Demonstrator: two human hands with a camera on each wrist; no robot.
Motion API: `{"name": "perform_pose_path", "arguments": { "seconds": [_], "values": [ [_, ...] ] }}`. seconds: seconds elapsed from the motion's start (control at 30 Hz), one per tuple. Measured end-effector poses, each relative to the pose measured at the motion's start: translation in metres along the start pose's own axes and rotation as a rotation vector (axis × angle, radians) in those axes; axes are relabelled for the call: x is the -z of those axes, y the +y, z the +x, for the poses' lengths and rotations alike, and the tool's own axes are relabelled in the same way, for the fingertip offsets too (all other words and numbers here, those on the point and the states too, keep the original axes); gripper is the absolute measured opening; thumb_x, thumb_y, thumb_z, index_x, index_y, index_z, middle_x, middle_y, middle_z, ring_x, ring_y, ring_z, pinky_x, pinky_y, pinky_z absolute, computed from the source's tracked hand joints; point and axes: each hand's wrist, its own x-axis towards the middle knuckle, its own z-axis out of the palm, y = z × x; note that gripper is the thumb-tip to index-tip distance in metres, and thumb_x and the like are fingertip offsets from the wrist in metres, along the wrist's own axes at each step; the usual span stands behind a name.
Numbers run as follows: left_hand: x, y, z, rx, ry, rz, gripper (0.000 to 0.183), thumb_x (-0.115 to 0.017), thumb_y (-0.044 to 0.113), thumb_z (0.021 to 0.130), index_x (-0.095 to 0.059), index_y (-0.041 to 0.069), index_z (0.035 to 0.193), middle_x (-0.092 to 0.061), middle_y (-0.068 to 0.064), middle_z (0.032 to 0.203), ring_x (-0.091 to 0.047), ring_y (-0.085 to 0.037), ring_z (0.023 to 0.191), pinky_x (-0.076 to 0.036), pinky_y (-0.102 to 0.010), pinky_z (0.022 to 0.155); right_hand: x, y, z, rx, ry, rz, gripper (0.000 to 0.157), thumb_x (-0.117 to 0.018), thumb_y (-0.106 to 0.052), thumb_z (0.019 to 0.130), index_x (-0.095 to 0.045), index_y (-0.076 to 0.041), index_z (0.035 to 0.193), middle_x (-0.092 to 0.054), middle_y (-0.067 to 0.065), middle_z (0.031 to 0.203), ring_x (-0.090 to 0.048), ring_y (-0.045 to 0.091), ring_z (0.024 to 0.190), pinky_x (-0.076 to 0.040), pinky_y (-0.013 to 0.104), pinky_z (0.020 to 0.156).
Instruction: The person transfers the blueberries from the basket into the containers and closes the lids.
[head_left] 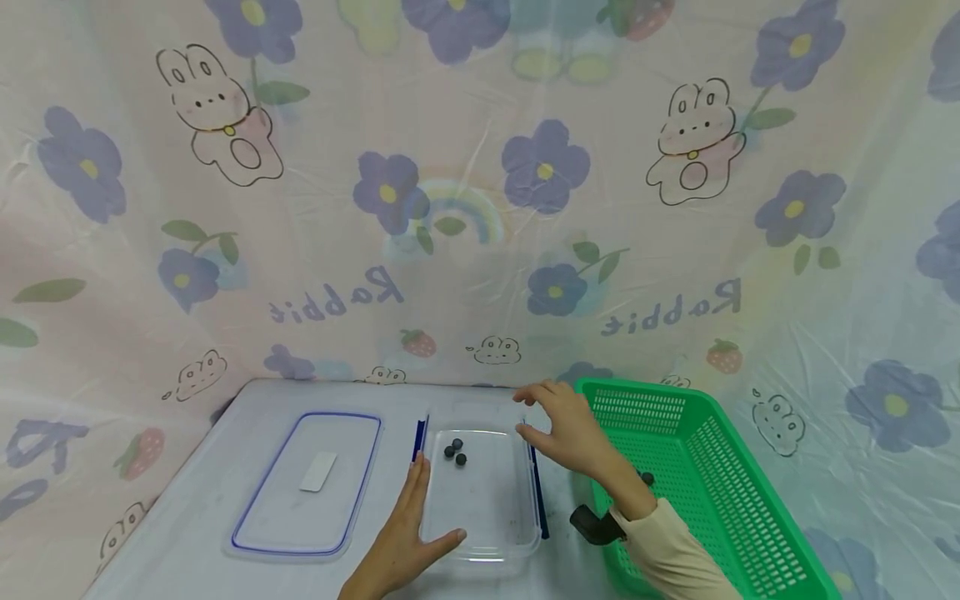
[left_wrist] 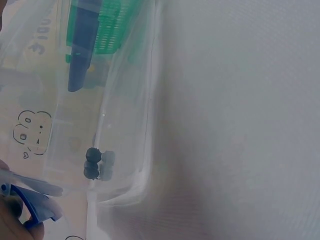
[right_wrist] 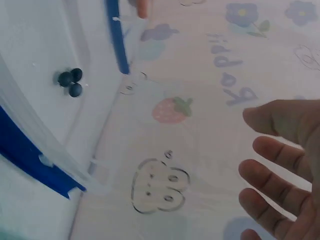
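Note:
A clear plastic container (head_left: 491, 508) stands in the middle of the table, its blue side clips (head_left: 539, 492) folded outward. Three small dark round balls (head_left: 461, 459), like blueberries, lie together near its far left corner. My left hand (head_left: 405, 525) rests along the container's left side, fingers straight and thumb spread toward the near end. Over the far right corner my right hand (head_left: 566, 425) is raised, fingers loosely bent and apart, with nothing between them. The right wrist view shows this hand's fingers (right_wrist: 272, 180) bare, away from the balls.
To the left lies a clear lid (head_left: 281, 508) with a blue seal and a white rectangle (head_left: 318, 472) on it. A green perforated basket (head_left: 720, 467) stands on the right, with dark balls (head_left: 647, 478) inside, partly behind my right forearm. A patterned curtain (head_left: 465, 292) hangs behind the table.

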Motion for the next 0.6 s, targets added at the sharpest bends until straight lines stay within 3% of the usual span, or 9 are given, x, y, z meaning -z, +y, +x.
{"name": "perform_pose_path", "arguments": {
  "seconds": [0.33, 0.6],
  "values": [
    [0.001, 0.0, -0.001, -0.01, -0.001, 0.004, 0.11, -0.072, 0.053, 0.082, -0.004, 0.01, 0.156, 0.002, -0.012, 0.161, -0.005, -0.034, 0.144, -0.024, -0.062, 0.106, 0.043, 0.022, -0.026, -0.016, 0.067, 0.098, 0.032, -0.076, -0.012, 0.085, -0.064, -0.011, 0.114, -0.063, 0.0, 0.107, -0.057, 0.018, 0.092, -0.049, 0.043, 0.076],
    [0.002, 0.002, 0.0, 0.0, -0.002, -0.002, 0.11, -0.072, 0.053, 0.082, -0.004, 0.011, 0.157, 0.002, -0.012, 0.161, -0.007, -0.035, 0.144, -0.025, -0.063, 0.105, 0.072, 0.037, -0.044, -0.115, 0.117, 0.118, 0.028, -0.074, -0.014, 0.088, -0.065, -0.01, 0.114, -0.065, -0.002, 0.106, -0.058, 0.015, 0.093, -0.047, 0.044, 0.078]
  ]
}}
